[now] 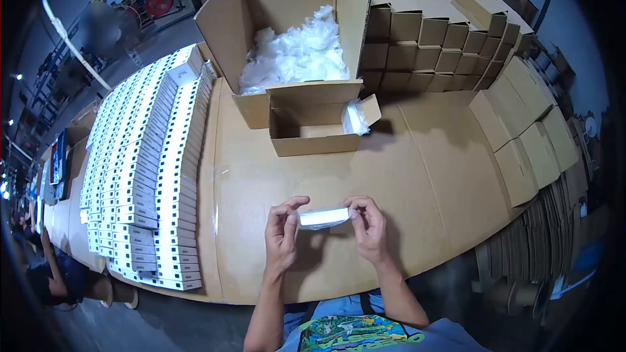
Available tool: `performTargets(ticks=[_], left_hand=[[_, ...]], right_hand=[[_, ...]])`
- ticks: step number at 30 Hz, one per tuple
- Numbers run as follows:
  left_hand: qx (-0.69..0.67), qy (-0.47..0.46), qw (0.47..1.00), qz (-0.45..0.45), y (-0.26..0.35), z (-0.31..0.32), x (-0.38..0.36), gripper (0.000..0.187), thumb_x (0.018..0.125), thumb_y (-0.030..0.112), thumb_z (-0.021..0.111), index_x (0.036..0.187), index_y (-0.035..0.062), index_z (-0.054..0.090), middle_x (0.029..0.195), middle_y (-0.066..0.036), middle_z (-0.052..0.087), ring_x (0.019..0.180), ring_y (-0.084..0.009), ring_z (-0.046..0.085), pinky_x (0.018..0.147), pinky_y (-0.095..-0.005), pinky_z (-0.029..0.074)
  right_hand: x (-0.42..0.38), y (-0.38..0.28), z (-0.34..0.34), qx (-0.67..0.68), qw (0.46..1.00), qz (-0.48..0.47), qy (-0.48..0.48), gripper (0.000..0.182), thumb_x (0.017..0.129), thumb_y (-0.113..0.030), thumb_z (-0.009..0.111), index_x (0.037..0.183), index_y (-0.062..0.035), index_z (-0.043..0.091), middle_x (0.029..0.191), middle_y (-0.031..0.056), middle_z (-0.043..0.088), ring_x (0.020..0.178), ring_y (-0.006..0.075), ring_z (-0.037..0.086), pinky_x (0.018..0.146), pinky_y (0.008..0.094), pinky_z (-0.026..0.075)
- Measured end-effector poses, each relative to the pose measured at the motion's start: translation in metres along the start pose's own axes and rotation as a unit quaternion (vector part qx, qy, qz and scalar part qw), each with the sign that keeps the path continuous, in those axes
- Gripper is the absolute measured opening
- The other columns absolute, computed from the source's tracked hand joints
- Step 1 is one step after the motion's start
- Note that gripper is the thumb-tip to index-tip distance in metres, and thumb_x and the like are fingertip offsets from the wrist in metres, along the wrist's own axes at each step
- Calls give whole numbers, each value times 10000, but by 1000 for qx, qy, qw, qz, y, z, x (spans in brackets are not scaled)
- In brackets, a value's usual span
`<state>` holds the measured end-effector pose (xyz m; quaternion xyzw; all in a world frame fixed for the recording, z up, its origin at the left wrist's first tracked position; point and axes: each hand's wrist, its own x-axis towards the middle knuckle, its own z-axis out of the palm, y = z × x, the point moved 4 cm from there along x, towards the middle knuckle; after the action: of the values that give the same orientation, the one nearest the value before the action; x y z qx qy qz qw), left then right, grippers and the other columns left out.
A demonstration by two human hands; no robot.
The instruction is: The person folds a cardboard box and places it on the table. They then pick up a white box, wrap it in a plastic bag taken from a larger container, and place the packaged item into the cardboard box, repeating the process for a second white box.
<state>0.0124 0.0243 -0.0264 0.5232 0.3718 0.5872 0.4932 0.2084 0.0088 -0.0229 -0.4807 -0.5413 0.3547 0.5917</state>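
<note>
A small flat white box (324, 218) is held level above the cardboard-covered tabletop, with what looks like clear plastic along its lower edge. My right hand (370, 231) pinches its right end between thumb and fingers. At the left end, my left hand (282, 238) grips with the thumb on the near side and curled fingers above. Beyond my hands stands an open carton (317, 148), with a plastic-wrapped white pack (354, 119) at its right end.
A large open carton (225, 29) holds crumpled clear plastic bags (297, 52). Many labelled white boxes (147, 169) are stacked on the left. Brown cartons (433, 32) rise at the back right, more cartons (521, 130) at the right edge. Flattened cardboard (528, 241) leans below.
</note>
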Motion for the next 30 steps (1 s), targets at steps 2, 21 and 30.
performTargets(ticks=[2, 21, 30], left_hand=[[40, -26, 998, 27, 8, 3, 0, 83, 1098, 136, 435, 1114, 56, 453, 1196, -209, 658, 1177, -312, 637, 1028, -451, 488], [1, -69, 989, -128, 0, 9, -1, 406, 982, 66, 640, 1356, 19, 491, 1235, -134, 638, 1115, -209, 626, 1014, -345, 492], [-67, -20, 977, -203, -24, 13, -17, 234, 1045, 203, 611, 1163, 21, 701, 1038, -15, 691, 878, -76, 600, 723, -227, 489]], right_hand=[[1, -2, -2, 13, 1000, 8, -22, 68, 1032, -44, 532, 1045, -5, 586, 1036, 56, 662, 829, 87, 565, 760, 254, 482], [-14, 20, 13, 94, 986, 87, -105, 166, 1020, -111, 614, 1157, -20, 637, 1006, 23, 664, 885, 81, 579, 791, 252, 494], [-8, 2, 10, 51, 997, 17, -62, 141, 1006, -82, 611, 1065, 19, 690, 1151, 103, 708, 1007, 136, 640, 849, 282, 517]])
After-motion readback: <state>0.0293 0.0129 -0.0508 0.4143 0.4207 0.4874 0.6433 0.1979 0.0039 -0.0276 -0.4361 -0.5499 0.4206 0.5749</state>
